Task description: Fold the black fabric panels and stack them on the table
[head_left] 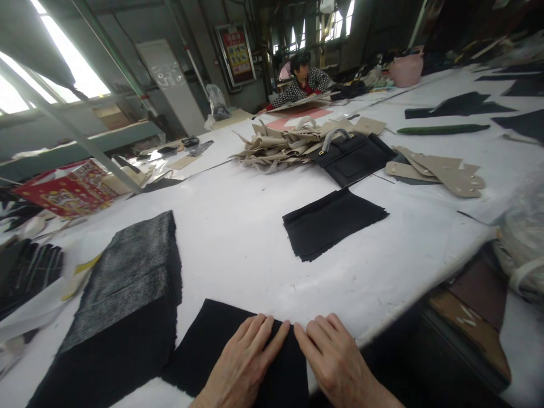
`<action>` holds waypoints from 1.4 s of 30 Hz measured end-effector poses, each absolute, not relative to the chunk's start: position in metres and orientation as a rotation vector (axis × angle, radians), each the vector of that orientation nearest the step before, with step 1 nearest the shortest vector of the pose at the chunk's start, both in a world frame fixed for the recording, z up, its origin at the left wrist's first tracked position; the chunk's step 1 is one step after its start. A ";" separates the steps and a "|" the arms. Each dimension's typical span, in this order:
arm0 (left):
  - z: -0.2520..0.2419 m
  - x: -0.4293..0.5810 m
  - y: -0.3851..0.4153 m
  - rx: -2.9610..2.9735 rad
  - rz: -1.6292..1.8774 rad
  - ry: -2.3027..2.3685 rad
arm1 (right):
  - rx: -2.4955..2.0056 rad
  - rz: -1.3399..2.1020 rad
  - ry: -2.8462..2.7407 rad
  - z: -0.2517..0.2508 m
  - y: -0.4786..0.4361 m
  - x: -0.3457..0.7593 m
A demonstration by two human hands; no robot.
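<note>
a workshop with high windows (335, 25) and a long table (238, 255) covered in white, its top spread with bag parts. both hands lie flat and open, pinching nothing: the left hand (244, 357) and the right hand (340, 362) press side by side, fingertips almost meeting, on a black fabric panel (285, 374) at six o'clock, at the table's near side. the panel lies flat on the white top, its far edge just past the fingertips. it looks light, soft and limp, with a slightly ragged edge, so it would likely drape and shift; taking it along two opposite edges with both hands seems safer than pinching one corner. just beside it, at nine to ten o'clock, sits a thick stack of black sheets (123, 289) with a fuzzy grey top. farther off at twelve o'clock lies a square black piece (331, 224); beyond it, a black handbag (352, 158) sits beside a heap of beige cut pieces (276, 147). at one to two o'clock lie stiffer-looking beige straps (442, 173). a co-worker (301, 82) sits at the far end, at twelve o'clock.
</note>
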State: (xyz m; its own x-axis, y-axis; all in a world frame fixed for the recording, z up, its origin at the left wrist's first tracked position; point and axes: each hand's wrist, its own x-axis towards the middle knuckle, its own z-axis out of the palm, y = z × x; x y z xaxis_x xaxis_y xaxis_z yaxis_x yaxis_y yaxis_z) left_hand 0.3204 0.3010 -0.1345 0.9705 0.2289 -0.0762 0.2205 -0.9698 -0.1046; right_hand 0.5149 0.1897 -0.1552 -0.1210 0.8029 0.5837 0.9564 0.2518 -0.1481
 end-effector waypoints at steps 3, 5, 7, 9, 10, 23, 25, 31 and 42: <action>-0.136 0.319 0.301 -3.004 0.123 -0.333 | -1.596 -0.379 -1.990 -0.154 0.189 0.515; -0.136 0.318 0.302 -2.995 0.111 -0.324 | -1.587 -0.387 -2.007 -0.152 0.188 0.516; -0.135 0.319 0.302 -2.985 0.087 -0.318 | -1.572 -0.393 -2.019 -0.151 0.188 0.516; -0.134 0.319 0.302 -2.974 0.063 -0.318 | -1.568 -0.388 -2.016 -0.150 0.188 0.517; -0.134 0.319 0.302 -2.969 0.056 -0.321 | -1.569 -0.382 -2.012 -0.151 0.188 0.517; -0.134 0.321 0.302 -2.944 0.027 -0.286 | -1.622 -0.291 -1.956 -0.159 0.187 0.516; -0.134 0.322 0.302 -2.949 0.046 -0.293 | -1.641 -0.269 -1.949 -0.160 0.187 0.515; -0.133 0.322 0.301 -2.954 0.092 -0.329 | -1.656 -0.317 -2.013 -0.163 0.185 0.516; -0.134 0.311 0.303 -3.053 0.005 -0.433 | -1.643 0.003 -1.895 -0.151 0.180 0.533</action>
State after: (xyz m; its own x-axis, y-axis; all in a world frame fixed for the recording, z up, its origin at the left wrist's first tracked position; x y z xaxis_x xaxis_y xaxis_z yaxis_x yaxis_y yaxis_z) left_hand 0.3109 0.3027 -0.1337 0.9606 0.2777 0.0048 0.2775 -0.9589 -0.0584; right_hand 0.5331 0.1801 -0.1505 -0.0313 0.8947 0.4457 0.8931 0.2252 -0.3893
